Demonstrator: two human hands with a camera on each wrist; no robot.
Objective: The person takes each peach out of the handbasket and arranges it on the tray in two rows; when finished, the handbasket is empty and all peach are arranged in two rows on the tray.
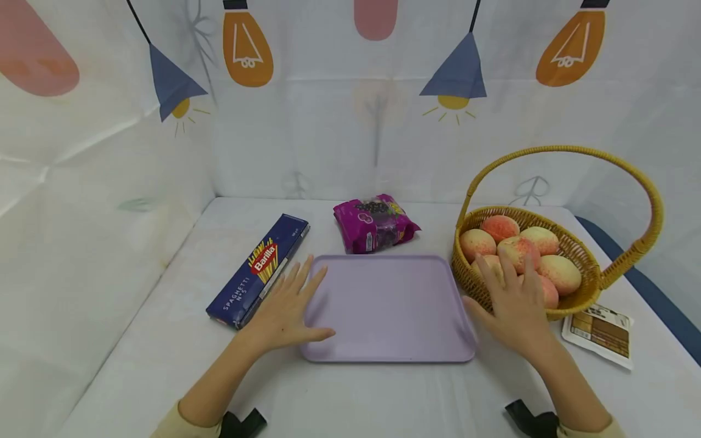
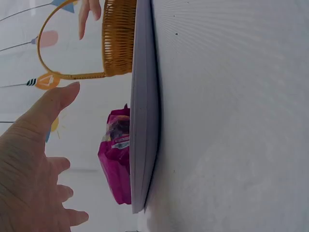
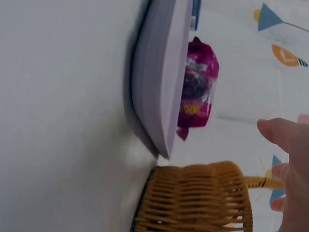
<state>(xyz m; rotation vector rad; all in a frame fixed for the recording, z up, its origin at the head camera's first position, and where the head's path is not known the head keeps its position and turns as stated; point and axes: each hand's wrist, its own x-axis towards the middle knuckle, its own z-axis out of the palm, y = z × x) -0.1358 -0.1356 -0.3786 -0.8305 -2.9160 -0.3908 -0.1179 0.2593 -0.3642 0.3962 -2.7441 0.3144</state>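
Observation:
In the head view my left hand [image 1: 285,310] hovers with spread fingers between the blue spaghetti box [image 1: 260,271] and the left edge of a lilac tray [image 1: 389,310]. Nothing is in its grasp. My right hand [image 1: 512,304], fingers spread too, overlaps the near left side of a wicker basket [image 1: 591,267] of peaches [image 1: 558,274]. It holds nothing. In the left wrist view the thumb and fingers of the left hand [image 2: 34,164] stand apart beside the tray [image 2: 145,121]. The right wrist view shows part of the right hand [image 3: 289,159] above the basket [image 3: 198,198].
Behind the tray lies a purple bag [image 1: 375,224] with dark fruit printed on it. A brown and white packet [image 1: 599,334] rests partly under the basket's right side. The basket's tall handle [image 1: 652,207] arches up at the right. Printed cloth [image 1: 328,140] walls the back and left.

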